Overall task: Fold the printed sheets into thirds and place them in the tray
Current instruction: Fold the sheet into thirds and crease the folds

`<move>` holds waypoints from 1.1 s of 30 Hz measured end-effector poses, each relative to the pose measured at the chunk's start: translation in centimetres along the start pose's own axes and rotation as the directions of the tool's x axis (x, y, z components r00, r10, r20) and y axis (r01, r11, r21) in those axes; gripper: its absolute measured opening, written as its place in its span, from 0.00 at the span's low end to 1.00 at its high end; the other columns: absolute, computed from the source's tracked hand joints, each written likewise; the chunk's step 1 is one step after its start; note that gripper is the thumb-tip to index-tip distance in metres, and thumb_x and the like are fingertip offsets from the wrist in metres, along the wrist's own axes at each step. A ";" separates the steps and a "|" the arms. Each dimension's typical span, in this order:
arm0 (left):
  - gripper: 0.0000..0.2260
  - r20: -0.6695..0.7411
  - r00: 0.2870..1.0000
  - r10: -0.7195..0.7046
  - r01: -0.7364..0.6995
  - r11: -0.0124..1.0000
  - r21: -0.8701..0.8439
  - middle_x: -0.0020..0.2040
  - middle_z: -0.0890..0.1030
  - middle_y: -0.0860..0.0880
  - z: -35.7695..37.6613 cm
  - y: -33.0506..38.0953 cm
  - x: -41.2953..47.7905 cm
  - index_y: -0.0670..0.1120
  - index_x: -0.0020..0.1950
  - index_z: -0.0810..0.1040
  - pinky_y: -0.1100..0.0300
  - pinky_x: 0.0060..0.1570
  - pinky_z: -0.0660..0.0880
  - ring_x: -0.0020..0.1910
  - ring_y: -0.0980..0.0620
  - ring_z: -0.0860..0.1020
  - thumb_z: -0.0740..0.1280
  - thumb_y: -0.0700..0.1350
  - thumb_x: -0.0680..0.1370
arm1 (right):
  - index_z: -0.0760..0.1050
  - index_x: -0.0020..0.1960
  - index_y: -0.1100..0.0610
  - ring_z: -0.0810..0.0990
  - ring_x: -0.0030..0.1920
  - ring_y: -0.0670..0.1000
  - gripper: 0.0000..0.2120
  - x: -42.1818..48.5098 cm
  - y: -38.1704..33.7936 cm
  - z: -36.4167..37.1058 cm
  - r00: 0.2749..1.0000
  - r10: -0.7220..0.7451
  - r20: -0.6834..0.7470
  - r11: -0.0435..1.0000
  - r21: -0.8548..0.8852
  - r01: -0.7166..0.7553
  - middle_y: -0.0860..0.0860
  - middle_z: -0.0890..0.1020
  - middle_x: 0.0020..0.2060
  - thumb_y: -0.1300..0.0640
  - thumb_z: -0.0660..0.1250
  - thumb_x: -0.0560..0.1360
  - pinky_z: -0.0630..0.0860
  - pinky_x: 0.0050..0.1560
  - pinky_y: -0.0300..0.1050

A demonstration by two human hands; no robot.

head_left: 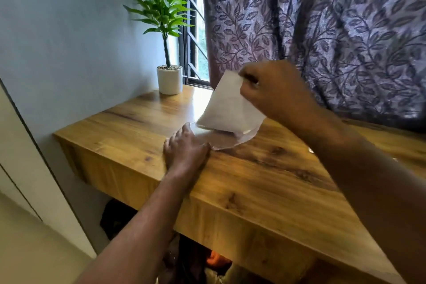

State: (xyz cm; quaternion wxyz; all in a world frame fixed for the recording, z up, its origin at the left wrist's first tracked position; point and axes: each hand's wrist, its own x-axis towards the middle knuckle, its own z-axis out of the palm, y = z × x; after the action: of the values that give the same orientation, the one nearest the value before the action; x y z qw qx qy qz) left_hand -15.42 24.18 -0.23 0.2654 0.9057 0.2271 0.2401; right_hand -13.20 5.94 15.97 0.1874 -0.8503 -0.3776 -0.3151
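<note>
My right hand (272, 90) pinches the top edge of a folded white sheet (228, 104) and holds it tilted over a clear, see-through tray (221, 144) on the wooden desk. The sheet's lower end reaches into the tray, where other white folded paper (244, 132) seems to lie beneath it. My left hand (185, 148) rests flat on the desk, fingers against the tray's near left rim. The tray is blurred and hard to outline.
A potted green plant in a white pot (170, 79) stands at the desk's back left corner by the window. A patterned purple curtain (322, 30) hangs behind the desk. The desk's wooden top (265, 173) stretches toward me and to the right.
</note>
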 end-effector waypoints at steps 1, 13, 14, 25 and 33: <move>0.34 0.009 1.000 -0.001 0.001 1.000 0.011 0.68 0.76 0.46 -0.1 0.0 0.0 0.49 0.75 0.65 0.48 0.70 0.66 0.68 0.45 0.72 0.70 0.60 0.74 | 0.83 0.54 0.55 0.82 0.42 0.53 0.12 -0.1 0.7 -0.9 0.999 0.010 -0.045 1.000 0.015 -0.010 0.55 0.85 0.45 0.56 0.63 0.77 0.82 0.47 0.53; 0.10 -0.411 0.899 0.151 -0.386 0.715 -0.583 0.56 0.83 0.48 -3.0 6.8 0.1 0.43 0.61 0.80 0.65 0.55 0.73 0.55 0.56 0.78 0.64 0.42 0.82 | 0.81 0.61 0.57 0.80 0.52 0.53 0.14 -3.4 9.0 -11.2 0.943 0.140 -0.302 0.990 0.041 -0.134 0.55 0.84 0.56 0.60 0.62 0.79 0.70 0.49 0.36; 0.10 -0.356 0.912 0.205 -0.402 0.621 -0.673 0.53 0.83 0.49 -3.4 9.0 -0.1 0.43 0.60 0.80 0.66 0.52 0.74 0.52 0.58 0.79 0.65 0.45 0.82 | 0.82 0.61 0.57 0.81 0.54 0.55 0.14 -3.4 9.6 -11.4 0.953 0.124 -0.277 0.992 0.033 -0.119 0.56 0.84 0.56 0.60 0.63 0.79 0.70 0.51 0.37; 0.11 0.016 0.770 0.637 -0.441 0.551 -0.708 0.49 0.86 0.43 -1.6 25.3 -2.8 0.40 0.54 0.82 0.43 0.50 0.81 0.46 0.46 0.85 0.69 0.47 0.80 | 0.75 0.67 0.57 0.76 0.62 0.48 0.19 -8.7 14.8 -13.1 0.913 0.063 -0.402 0.997 -0.008 -0.072 0.53 0.80 0.62 0.58 0.68 0.76 0.65 0.61 0.29; 0.03 -0.034 0.962 0.270 -0.130 0.346 -0.929 0.44 0.86 0.50 1.9 27.0 -2.8 0.49 0.47 0.83 0.43 0.50 0.82 0.44 0.49 0.85 0.70 0.46 0.77 | 0.81 0.54 0.63 0.85 0.48 0.53 0.12 -16.7 19.8 -7.2 0.682 0.668 0.298 0.451 0.566 -0.690 0.58 0.86 0.48 0.57 0.74 0.75 0.82 0.53 0.59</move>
State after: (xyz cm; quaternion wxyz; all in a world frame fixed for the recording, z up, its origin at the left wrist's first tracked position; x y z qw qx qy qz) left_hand -8.92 1.54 13.38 0.7081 0.6353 -0.0760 0.2988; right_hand -9.61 -19.62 8.34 0.5680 -0.8161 -0.0928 -0.0516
